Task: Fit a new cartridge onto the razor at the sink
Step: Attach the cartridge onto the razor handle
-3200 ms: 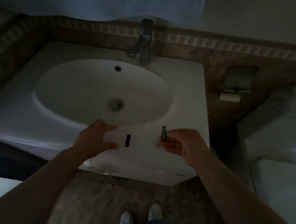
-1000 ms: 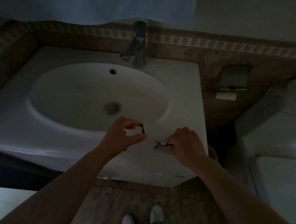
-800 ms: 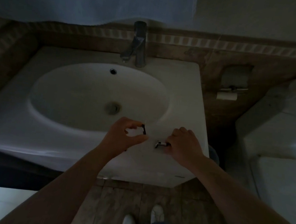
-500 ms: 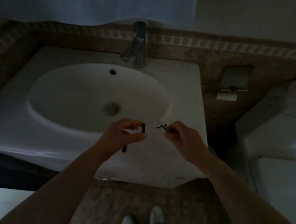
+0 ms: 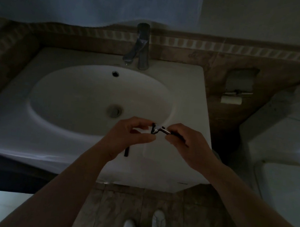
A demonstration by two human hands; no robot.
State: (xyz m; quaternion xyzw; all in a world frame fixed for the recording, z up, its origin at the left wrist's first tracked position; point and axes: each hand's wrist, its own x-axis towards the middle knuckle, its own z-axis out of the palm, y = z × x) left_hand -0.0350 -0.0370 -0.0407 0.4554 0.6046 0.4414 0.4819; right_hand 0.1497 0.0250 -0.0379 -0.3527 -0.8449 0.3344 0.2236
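Right hand (image 5: pixel 188 145): fingers clamped on razor (image 5: pixel 163 131) handle, head pointing left | Left hand (image 5: pixel 130 137): fingers pinched on dark cartridge (image 5: pixel 153 128), touching the razor head; seating unclear | Location: above sink (image 5: pixel 190 91) front rim | Counter: another dark cartridge (image 5: pixel 126 151) lies below left hand

Sink (image 5: pixel 190 91): white. Faucet (image 5: pixel 142 47): grey metal. Razor (image 5: pixel 164 131): silver neck, black handle, black cartridge (image 5: pixel 153 128). Wall tiles (image 5: pixel 224 64): mottled brown, with a pale repeating border band (image 5: pixel 244 50). Shoes (image 5: pixel 158 219): white.
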